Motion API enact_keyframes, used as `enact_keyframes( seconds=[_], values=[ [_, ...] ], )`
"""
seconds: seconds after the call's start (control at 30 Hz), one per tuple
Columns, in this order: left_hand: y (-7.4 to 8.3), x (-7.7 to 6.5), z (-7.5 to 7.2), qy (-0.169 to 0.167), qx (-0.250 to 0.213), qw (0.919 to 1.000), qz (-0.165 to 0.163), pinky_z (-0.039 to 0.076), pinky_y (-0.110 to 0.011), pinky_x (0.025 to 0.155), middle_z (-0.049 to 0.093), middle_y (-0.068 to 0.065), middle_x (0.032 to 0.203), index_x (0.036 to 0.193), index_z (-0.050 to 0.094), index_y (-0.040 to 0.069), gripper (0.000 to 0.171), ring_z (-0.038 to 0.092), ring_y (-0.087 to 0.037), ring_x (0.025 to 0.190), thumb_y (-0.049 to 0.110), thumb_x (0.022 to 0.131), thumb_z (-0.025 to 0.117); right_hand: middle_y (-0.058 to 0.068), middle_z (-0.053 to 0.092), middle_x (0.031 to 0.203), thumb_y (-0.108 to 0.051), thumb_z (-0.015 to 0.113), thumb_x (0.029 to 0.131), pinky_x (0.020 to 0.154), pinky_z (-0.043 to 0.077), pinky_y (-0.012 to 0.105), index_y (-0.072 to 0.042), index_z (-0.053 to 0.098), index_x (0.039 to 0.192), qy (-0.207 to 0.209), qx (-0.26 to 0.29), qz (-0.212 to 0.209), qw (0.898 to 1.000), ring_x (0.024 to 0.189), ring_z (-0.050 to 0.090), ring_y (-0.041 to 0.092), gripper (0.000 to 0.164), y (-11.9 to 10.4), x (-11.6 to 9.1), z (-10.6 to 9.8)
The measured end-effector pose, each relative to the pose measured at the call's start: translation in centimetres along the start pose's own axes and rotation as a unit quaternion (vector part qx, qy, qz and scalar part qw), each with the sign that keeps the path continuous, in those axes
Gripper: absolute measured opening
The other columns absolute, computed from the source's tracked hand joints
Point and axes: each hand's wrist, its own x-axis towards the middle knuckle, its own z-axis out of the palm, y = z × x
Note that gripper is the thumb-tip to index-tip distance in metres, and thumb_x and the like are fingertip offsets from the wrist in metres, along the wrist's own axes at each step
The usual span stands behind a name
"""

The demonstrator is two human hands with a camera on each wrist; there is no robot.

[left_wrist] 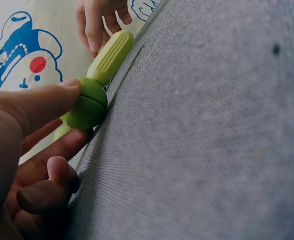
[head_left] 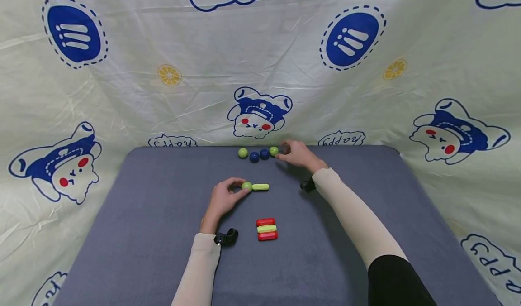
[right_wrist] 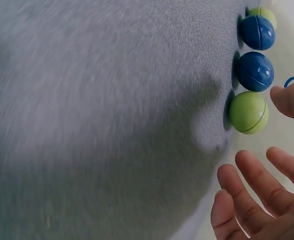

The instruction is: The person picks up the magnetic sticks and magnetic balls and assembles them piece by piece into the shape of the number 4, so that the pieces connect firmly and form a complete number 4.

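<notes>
My left hand [head_left: 225, 197] pinches a green ball [left_wrist: 88, 106] between thumb and fingers, low over the grey table. A ribbed yellow-green rod [head_left: 261, 187] extends from that ball's right side, end against it. At the back of the table, my right hand [head_left: 300, 154] is beside the rightmost light green ball [right_wrist: 249, 112], its fingers spread and relaxed. In the right wrist view a small gap shows between the thumb [right_wrist: 289, 101] and this ball. To its left are two dark blue balls [right_wrist: 255, 71] and another green ball [head_left: 243, 153].
Nearer the front of the grey table [head_left: 163, 233], two red rods [head_left: 267, 236] lie parallel with a yellow-green rod [head_left: 267, 228] between them. Behind the table's back edge hangs a pale printed cloth [head_left: 203, 107], which also lines both sides.
</notes>
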Motion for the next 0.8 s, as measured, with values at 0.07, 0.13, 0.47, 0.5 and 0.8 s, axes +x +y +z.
enact_keyframes(
  seconds=[0.07,0.13,0.47,0.5,0.8],
  values=[
    [0.0,0.0,0.0,0.000,0.000,1.0000,0.000,0.044,-0.025,0.064,0.076,-0.003,0.113,0.117,0.076,0.016,0.029,0.055,-0.010,0.069,0.029,0.090,0.081,0.024,0.065,0.128,-0.033,0.072,0.096,0.101,0.050,0.053,-0.001,0.052,0.144,0.011,0.022,0.006,1.000,0.118,0.062,0.037,0.061,0.2,0.3,0.5],
    [-0.1,-0.1,0.0,-0.001,0.001,1.0000,-0.001,0.044,-0.025,0.064,0.076,-0.003,0.112,0.117,0.076,0.016,0.030,0.055,-0.010,0.068,0.029,0.090,0.081,0.023,0.064,0.129,-0.032,0.073,0.095,0.101,0.050,0.052,-0.002,0.051,0.145,0.020,0.038,0.012,0.999,0.119,0.061,0.037,0.062,0.4,0.6,0.9],
    [0.2,0.1,-0.1,-0.004,-0.002,1.0000,-0.002,0.043,-0.026,0.064,0.076,-0.004,0.113,0.117,0.076,0.016,0.030,0.055,-0.011,0.068,0.030,0.091,0.081,0.020,0.064,0.127,-0.032,0.071,0.097,0.091,0.053,0.045,-0.004,0.056,0.141,0.067,0.101,0.052,0.991,0.114,0.060,0.032,0.054,0.5,1.5,2.5],
    [0.2,0.1,-0.2,-0.004,-0.002,1.0000,-0.002,0.043,-0.026,0.064,0.076,-0.004,0.112,0.117,0.076,0.016,0.030,0.055,-0.011,0.068,0.030,0.091,0.081,0.019,0.065,0.126,-0.032,0.070,0.098,0.092,0.052,0.045,-0.004,0.058,0.139,0.071,0.102,0.051,0.991,0.114,0.060,0.032,0.052,0.5,1.6,2.7],
    [0.1,0.0,-0.3,-0.004,-0.006,1.0000,0.004,0.043,-0.025,0.062,0.076,-0.005,0.112,0.116,0.076,0.015,0.029,0.053,-0.010,0.066,0.030,0.091,0.080,0.017,0.068,0.119,-0.030,0.071,0.098,0.099,0.049,0.047,-0.003,0.066,0.128,0.089,0.108,0.051,0.989,0.110,0.061,0.031,0.041,0.3,2.0,3.5]
  ],
)
